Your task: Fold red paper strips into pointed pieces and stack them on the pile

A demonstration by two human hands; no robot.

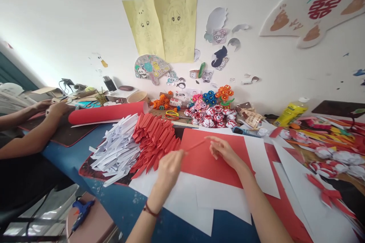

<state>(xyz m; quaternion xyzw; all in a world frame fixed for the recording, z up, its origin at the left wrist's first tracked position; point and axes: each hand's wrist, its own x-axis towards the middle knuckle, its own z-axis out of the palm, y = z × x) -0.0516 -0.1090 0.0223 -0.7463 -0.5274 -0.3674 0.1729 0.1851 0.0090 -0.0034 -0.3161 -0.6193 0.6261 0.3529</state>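
Observation:
A thin red paper strip [196,145] stretches between my two hands, above a red paper sheet [222,167]. My left hand [171,165] is closed on the strip's near end. Farther up, my right hand [224,150] has its fingers bent around the far end, with thumb and index finger near the tip. Left of my left hand lies a heap of folded red paper pieces [156,136]. A heap of white paper strips [116,148] adjoins it. White sheets [185,193] lie beneath the red sheet and stick out in front.
A red paper roll [107,113] lies behind the heaps. Red-and-white paper flowers [211,115] and a yellow bottle [291,112] stand at the back. Another person's hands [55,107] work at far left. A blue glue gun [82,210] rests on a stool [94,224].

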